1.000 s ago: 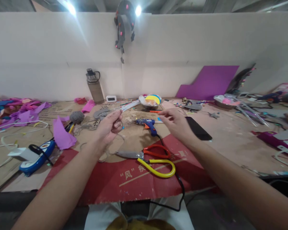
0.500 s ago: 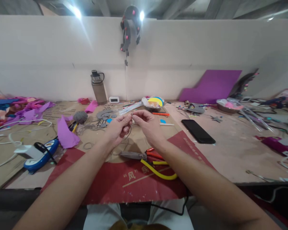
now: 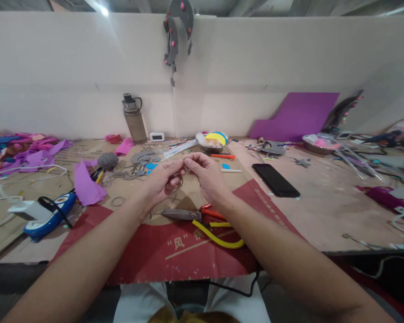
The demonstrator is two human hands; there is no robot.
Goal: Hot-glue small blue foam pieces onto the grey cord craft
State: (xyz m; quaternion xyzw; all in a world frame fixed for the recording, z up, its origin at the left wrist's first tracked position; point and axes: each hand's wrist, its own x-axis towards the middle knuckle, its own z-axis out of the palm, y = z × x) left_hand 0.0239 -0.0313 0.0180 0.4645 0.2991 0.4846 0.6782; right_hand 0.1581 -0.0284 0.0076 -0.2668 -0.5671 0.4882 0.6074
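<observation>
My left hand [image 3: 164, 179] and my right hand [image 3: 207, 176] meet fingertip to fingertip above the middle of the table, both pinched closed. A thin strand of grey yarn [image 3: 175, 195] hangs in a loop below the fingers; its upper part is hidden between them. Under my hands lie scissors [image 3: 182, 214] with red-orange handles, partly covered by my right forearm, and a yellow-handled tool [image 3: 218, 240]. To the left sits a ball of grey yarn [image 3: 108, 161] with loose strands beside it.
A black phone [image 3: 276, 180] lies on the right. Behind my hands stand a bowl [image 3: 212, 147] and a bottle [image 3: 134, 121]. Purple felt [image 3: 87, 184], a blue power strip [image 3: 50, 220] and white cables are at the left. Red cardboard [image 3: 138, 255] covers the front edge.
The view has tilted down and shifted slightly to the right. My hands stay pinched together, with only small finger movements.
</observation>
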